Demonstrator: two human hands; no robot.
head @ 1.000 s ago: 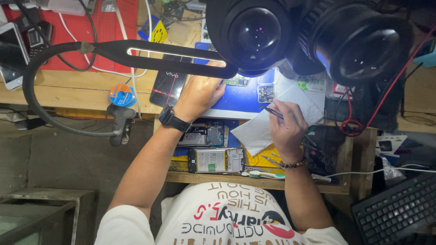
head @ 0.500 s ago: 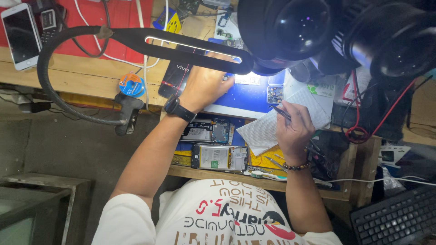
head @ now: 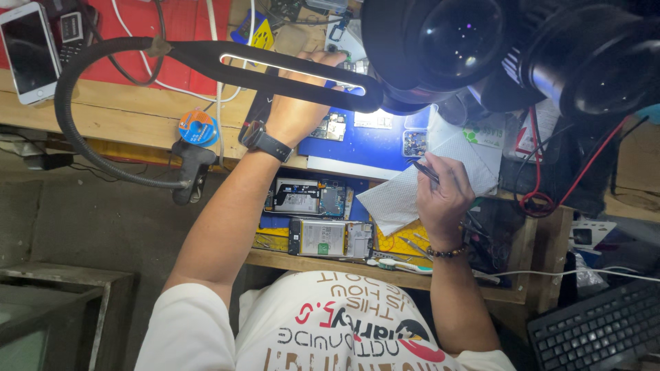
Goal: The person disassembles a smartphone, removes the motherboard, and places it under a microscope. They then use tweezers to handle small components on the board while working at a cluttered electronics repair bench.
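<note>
My left hand (head: 297, 110), with a black watch on the wrist, reaches forward over the blue work mat (head: 375, 141). Its fingers pass under the black lamp bar (head: 289, 69), so what they touch is hidden. A small circuit board (head: 333, 128) lies just right of that hand. My right hand (head: 443, 199), with a bead bracelet, holds thin tweezers (head: 426, 172). Their tip rests over a white tissue sheet (head: 399, 196) at the mat's near right corner.
Two big microscope lenses (head: 454, 41) hang over the mat's far right. A white phone (head: 27, 51) lies on a red mat at far left. A solder spool (head: 197, 127), opened phones (head: 323, 237) on a lower shelf, a toothbrush (head: 402, 266) and a keyboard (head: 598, 330) surround me.
My left hand has slid farther forward across the blue mat, under the lamp bar. My right hand stays over the tissue with the tweezers. The view has shifted a little.
</note>
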